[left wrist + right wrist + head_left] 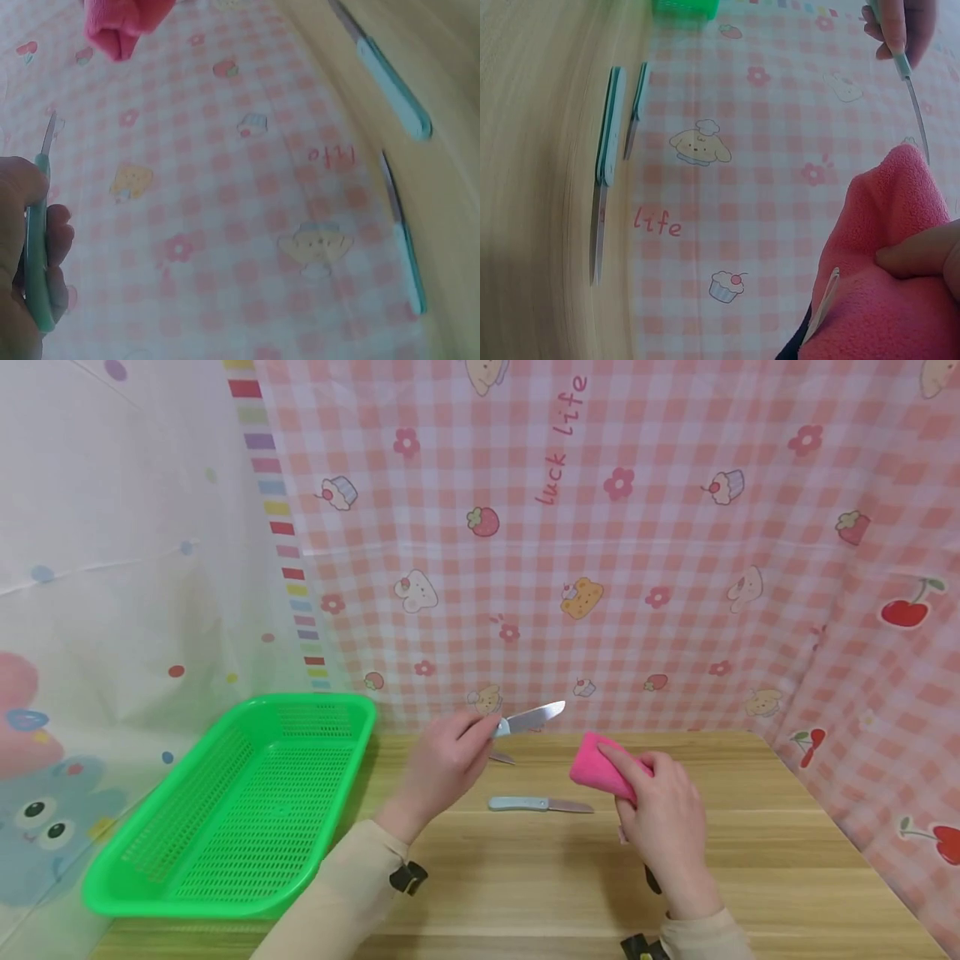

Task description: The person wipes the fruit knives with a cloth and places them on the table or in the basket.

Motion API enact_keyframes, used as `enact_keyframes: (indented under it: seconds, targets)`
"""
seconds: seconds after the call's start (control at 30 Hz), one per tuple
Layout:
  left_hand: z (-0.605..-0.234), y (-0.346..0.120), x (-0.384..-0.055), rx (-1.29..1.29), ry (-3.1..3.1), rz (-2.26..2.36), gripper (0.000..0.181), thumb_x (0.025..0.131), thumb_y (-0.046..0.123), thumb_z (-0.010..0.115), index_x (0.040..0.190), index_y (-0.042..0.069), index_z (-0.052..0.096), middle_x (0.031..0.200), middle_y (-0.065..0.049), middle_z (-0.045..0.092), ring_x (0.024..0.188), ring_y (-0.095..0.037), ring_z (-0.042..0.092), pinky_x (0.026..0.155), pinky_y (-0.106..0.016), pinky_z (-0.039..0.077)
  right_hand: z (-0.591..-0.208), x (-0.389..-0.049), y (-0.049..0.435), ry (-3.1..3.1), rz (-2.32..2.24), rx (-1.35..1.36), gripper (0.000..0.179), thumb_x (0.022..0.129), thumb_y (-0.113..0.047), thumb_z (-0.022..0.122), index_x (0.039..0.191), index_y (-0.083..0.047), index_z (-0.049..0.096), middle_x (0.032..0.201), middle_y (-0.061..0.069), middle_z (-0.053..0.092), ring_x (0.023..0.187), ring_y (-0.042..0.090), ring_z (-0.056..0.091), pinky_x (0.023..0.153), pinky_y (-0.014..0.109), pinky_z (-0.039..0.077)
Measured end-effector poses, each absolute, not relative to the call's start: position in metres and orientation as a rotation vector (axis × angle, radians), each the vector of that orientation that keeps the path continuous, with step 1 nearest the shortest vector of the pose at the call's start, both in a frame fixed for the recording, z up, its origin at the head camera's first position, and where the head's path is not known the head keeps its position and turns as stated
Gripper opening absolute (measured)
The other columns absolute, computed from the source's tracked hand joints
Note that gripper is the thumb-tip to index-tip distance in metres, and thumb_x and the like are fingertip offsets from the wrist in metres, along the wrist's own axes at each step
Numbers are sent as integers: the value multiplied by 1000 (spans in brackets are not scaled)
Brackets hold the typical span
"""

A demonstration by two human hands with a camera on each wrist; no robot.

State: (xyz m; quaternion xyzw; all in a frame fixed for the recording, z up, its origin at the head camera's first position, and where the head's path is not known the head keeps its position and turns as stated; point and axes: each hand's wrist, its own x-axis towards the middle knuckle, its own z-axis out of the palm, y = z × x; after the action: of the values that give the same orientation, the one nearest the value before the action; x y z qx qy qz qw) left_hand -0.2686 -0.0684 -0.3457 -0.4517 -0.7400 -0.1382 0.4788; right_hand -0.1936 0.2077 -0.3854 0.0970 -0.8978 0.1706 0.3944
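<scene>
A small knife with a pale blue-green handle [37, 255] is gripped in my left hand [448, 760], its blade [536, 717] pointing right and slightly up, above the table. My right hand [669, 814] holds a folded pink cloth [600, 768], which has a small white tag [825, 304]. In the head view the cloth is apart from the blade, just to its right. On the table below lies a similar knife [521, 804], blade to the right. Farther back is another knife [405, 255], mostly hidden behind my left hand in the head view.
On the left of the wooden table [480, 893] stands a green perforated plastic basket [255, 827]. A pink checked cloth wall [525, 568] closes off the back and right, and a white patterned sheet [135, 577] hangs at the left.
</scene>
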Motion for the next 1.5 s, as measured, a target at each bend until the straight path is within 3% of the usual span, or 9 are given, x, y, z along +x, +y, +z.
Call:
enact_keyframes:
  seconds: [0.67, 0.9, 1.1, 1.5]
  targets:
    - [-303, -167, -295, -914, -1999, -377, 31, 82, -4, 76, 111, 0, 67, 99, -17, 66, 87, -34, 63, 73, -45, 56, -386, -194, 209, -2295, 456, 243, 63, 70, 5, 78, 126, -22, 67, 96, 19, 59, 82, 38, 57, 70, 53, 46]
    - [-306, -216, -301, -776, -2087, -436, 31, 83, -6, 72, 113, 1, 68, 97, -17, 64, 84, -33, 62, 68, -47, 54, -386, -192, 207, -2319, 471, 227, 64, 70, 5, 80, 126, -22, 67, 97, 19, 60, 85, 38, 57, 72, 54, 46]
    - [-312, -251, -304, -688, -2204, -483, 30, 85, -6, 69, 115, -3, 66, 100, -20, 65, 89, -36, 61, 75, -52, 52, -387, -192, 209, -2331, 475, 205, 63, 70, 4, 80, 127, -22, 67, 98, 19, 60, 87, 39, 58, 72, 55, 46]
    - [-339, -303, -306, -436, -2476, -552, 19, 92, 0, 61, 109, -8, 65, 97, -26, 63, 89, -42, 58, 77, -60, 46, -388, -193, 208, -2334, 471, 215, 63, 71, 3, 80, 127, -21, 67, 98, 19, 60, 88, 38, 57, 72, 55, 46]
